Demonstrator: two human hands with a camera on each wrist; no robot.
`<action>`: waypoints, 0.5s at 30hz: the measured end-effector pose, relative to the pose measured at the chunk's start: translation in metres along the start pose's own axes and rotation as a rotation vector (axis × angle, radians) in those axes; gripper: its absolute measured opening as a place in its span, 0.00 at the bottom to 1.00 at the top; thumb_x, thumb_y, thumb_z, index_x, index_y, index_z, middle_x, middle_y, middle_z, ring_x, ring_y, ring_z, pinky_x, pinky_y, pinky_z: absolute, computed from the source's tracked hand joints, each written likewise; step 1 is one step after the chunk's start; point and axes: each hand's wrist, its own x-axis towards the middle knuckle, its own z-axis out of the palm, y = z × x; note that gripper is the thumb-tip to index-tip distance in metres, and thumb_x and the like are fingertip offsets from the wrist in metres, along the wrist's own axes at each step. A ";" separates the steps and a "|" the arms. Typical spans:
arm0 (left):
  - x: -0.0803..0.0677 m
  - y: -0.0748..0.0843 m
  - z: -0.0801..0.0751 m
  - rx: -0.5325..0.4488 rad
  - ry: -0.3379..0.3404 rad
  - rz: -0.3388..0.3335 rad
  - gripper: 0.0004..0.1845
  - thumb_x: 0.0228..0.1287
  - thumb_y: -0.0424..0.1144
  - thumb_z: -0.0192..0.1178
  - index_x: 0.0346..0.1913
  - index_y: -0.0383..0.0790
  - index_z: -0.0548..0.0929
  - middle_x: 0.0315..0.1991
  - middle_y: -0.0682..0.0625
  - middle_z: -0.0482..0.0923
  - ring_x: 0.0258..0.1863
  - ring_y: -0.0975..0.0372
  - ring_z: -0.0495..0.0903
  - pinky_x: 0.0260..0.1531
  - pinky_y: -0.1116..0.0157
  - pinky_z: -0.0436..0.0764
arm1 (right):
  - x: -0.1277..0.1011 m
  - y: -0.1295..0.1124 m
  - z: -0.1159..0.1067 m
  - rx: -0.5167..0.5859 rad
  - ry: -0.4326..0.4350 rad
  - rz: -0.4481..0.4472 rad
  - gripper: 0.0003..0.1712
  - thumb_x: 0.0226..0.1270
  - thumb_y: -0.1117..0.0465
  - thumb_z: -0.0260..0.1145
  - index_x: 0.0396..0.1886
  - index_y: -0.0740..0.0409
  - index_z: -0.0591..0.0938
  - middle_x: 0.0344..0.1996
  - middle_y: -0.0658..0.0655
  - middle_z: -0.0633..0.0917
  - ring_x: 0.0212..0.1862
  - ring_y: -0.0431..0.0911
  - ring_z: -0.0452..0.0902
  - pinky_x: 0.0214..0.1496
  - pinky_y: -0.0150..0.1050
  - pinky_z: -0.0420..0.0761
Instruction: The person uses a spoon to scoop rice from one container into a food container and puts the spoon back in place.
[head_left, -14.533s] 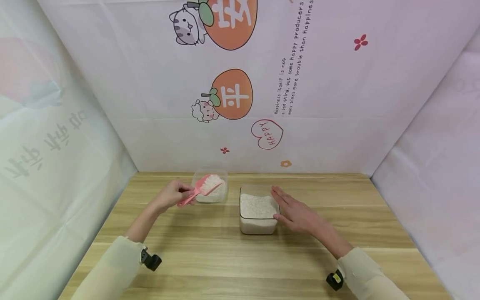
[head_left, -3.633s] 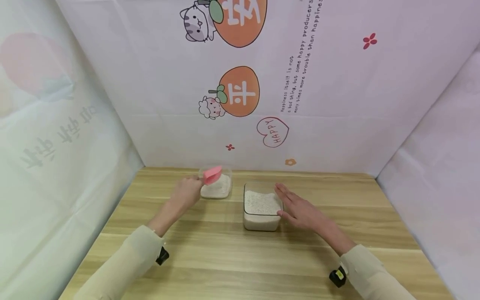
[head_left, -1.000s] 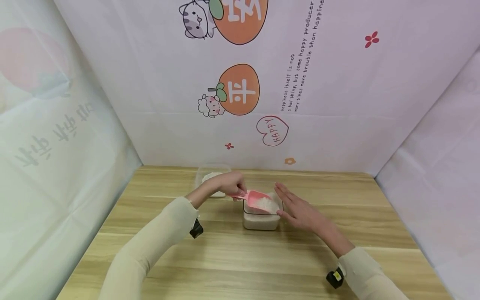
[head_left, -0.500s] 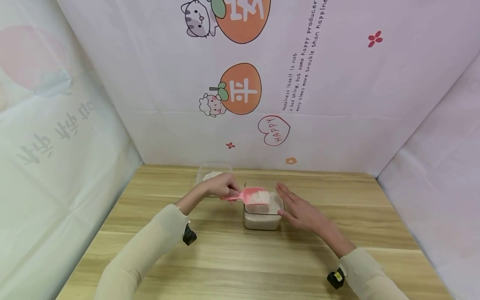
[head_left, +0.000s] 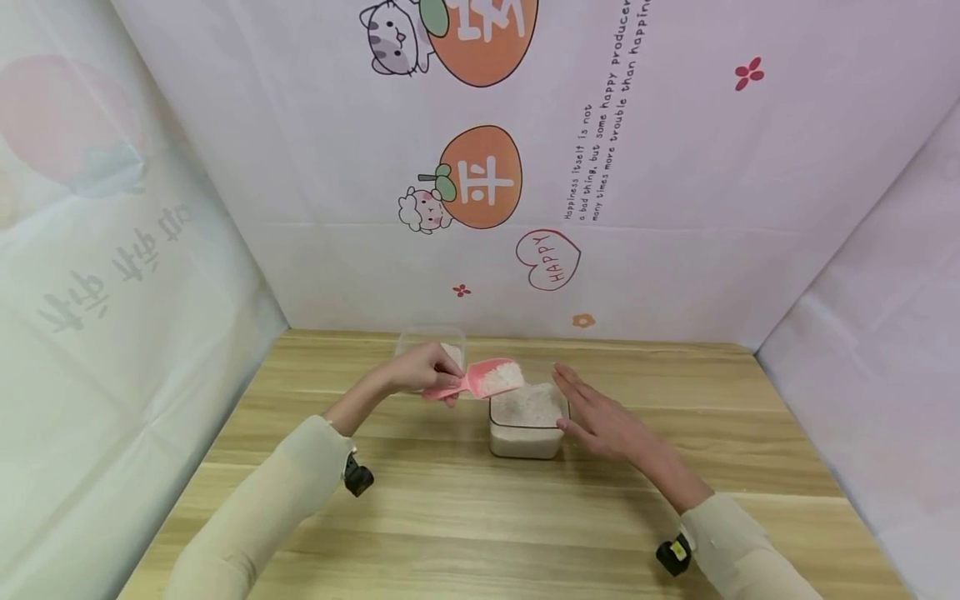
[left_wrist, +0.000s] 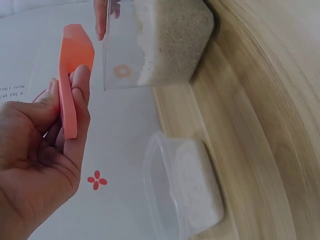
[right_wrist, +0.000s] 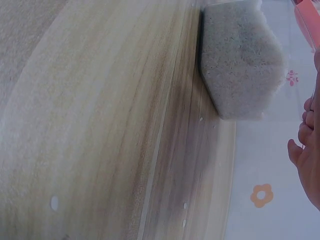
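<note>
My left hand [head_left: 416, 371] pinches the handle of a pink scoop [head_left: 477, 379] between thumb and fingers. White rice [head_left: 504, 378] lies in the scoop. The scoop is held just above the left rim of a clear square box [head_left: 525, 443], which holds much rice. My right hand [head_left: 603, 425] rests with straight fingers against that box's right rim. Behind my left hand stands a smaller clear tub [head_left: 431, 336] with rice in it, partly hidden in the head view. The left wrist view shows the tub [left_wrist: 160, 190] more fully, the scoop [left_wrist: 66, 95] edge-on.
The wooden table [head_left: 465, 525] meets a printed white cloth wall [head_left: 660, 275] at the back, with more cloth at both sides. A few loose white grains [right_wrist: 54, 202] lie on the table near the box.
My left hand tipped the scoop over the tub, then moved it to the box. It has since drawn back left and up with rice in the scoop. My right hand has stayed at the box.
</note>
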 end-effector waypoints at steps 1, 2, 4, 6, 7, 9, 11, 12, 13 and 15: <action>-0.002 -0.001 -0.001 -0.024 0.007 -0.009 0.11 0.71 0.25 0.54 0.44 0.27 0.87 0.29 0.39 0.88 0.20 0.67 0.81 0.20 0.73 0.69 | 0.000 0.000 0.000 -0.002 -0.002 0.000 0.43 0.78 0.46 0.53 0.80 0.62 0.49 0.80 0.63 0.51 0.78 0.57 0.53 0.71 0.54 0.69; -0.004 -0.002 -0.002 -0.042 0.016 -0.017 0.11 0.71 0.25 0.53 0.46 0.26 0.86 0.31 0.36 0.88 0.20 0.67 0.82 0.20 0.73 0.70 | 0.000 0.000 -0.001 -0.003 -0.003 0.000 0.43 0.78 0.46 0.53 0.80 0.62 0.49 0.80 0.63 0.51 0.78 0.57 0.53 0.71 0.54 0.69; -0.008 -0.004 -0.005 -0.068 0.044 -0.035 0.12 0.71 0.25 0.53 0.48 0.24 0.85 0.35 0.32 0.87 0.21 0.68 0.83 0.20 0.73 0.71 | 0.000 -0.001 -0.001 0.000 -0.003 -0.001 0.43 0.78 0.47 0.53 0.80 0.62 0.49 0.79 0.64 0.52 0.78 0.57 0.53 0.71 0.54 0.69; -0.013 -0.007 -0.007 -0.073 0.075 -0.037 0.12 0.71 0.25 0.53 0.48 0.23 0.85 0.35 0.32 0.87 0.22 0.67 0.84 0.20 0.73 0.72 | 0.000 -0.001 -0.001 0.003 -0.003 -0.002 0.42 0.78 0.47 0.54 0.80 0.63 0.50 0.79 0.65 0.53 0.78 0.57 0.53 0.70 0.54 0.69; -0.015 -0.009 -0.009 -0.072 0.087 -0.033 0.11 0.71 0.25 0.53 0.46 0.24 0.86 0.34 0.32 0.87 0.21 0.66 0.83 0.19 0.73 0.71 | 0.000 -0.001 -0.001 0.004 -0.002 -0.002 0.42 0.78 0.47 0.54 0.79 0.64 0.51 0.79 0.65 0.53 0.78 0.57 0.54 0.70 0.54 0.69; -0.019 -0.012 -0.012 -0.073 0.110 -0.035 0.11 0.72 0.26 0.53 0.43 0.25 0.87 0.31 0.36 0.87 0.21 0.65 0.84 0.19 0.72 0.71 | 0.000 -0.001 -0.001 0.002 0.000 -0.002 0.42 0.77 0.47 0.54 0.79 0.65 0.52 0.79 0.65 0.53 0.78 0.57 0.55 0.70 0.54 0.69; -0.023 -0.016 -0.015 -0.076 0.126 -0.038 0.12 0.73 0.27 0.53 0.41 0.26 0.87 0.28 0.40 0.86 0.21 0.63 0.84 0.19 0.71 0.71 | 0.000 0.000 -0.001 -0.001 0.001 -0.002 0.42 0.77 0.47 0.54 0.78 0.66 0.53 0.79 0.65 0.53 0.78 0.57 0.55 0.70 0.54 0.69; -0.025 -0.018 -0.017 -0.083 0.134 -0.042 0.12 0.73 0.27 0.53 0.40 0.27 0.87 0.27 0.41 0.85 0.22 0.62 0.84 0.19 0.70 0.72 | 0.000 0.000 0.000 -0.003 0.001 -0.002 0.42 0.77 0.47 0.54 0.78 0.66 0.53 0.79 0.65 0.54 0.78 0.57 0.55 0.70 0.54 0.69; -0.027 -0.020 -0.018 -0.089 0.141 -0.049 0.12 0.73 0.28 0.52 0.41 0.27 0.87 0.27 0.41 0.85 0.22 0.62 0.84 0.19 0.70 0.72 | 0.000 0.000 0.000 -0.003 0.003 -0.003 0.42 0.77 0.47 0.54 0.78 0.66 0.53 0.79 0.65 0.54 0.78 0.57 0.55 0.70 0.54 0.69; -0.031 -0.024 -0.020 -0.103 0.161 -0.057 0.12 0.73 0.27 0.52 0.42 0.26 0.86 0.29 0.40 0.85 0.24 0.61 0.86 0.20 0.70 0.74 | 0.000 0.000 0.000 -0.001 0.004 -0.003 0.42 0.77 0.47 0.54 0.78 0.66 0.53 0.79 0.65 0.53 0.78 0.57 0.55 0.70 0.54 0.69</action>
